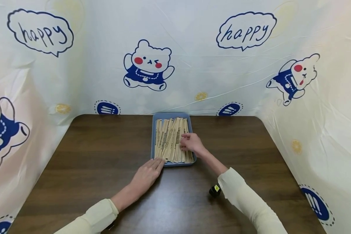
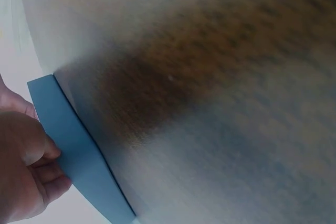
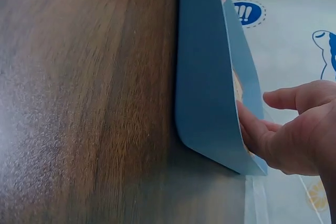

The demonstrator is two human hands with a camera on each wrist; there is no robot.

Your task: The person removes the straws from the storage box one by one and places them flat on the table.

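A blue tray (image 1: pixel 173 164) stands at the far middle of the table. Thin pale sticks (image 1: pixel 167 138), many with dark print along them, lie side by side inside, mostly lengthwise. My left hand (image 1: pixel 146 175) holds the tray's near left corner, its fingers bent over the rim in the left wrist view. Above the right part of the sticks is my right hand (image 1: pixel 191 143). In the right wrist view its fingers (image 3: pixel 252 127) dip inside the tray wall, while the thumb stands apart from them. Whether they touch a stick is hidden.
The brown wooden table (image 1: pixel 105 139) ends just behind the tray. A white printed cloth (image 1: pixel 193 65) hangs along the back and sides. A small black device (image 1: pixel 214 191) with a yellow mark is at my right cuff.
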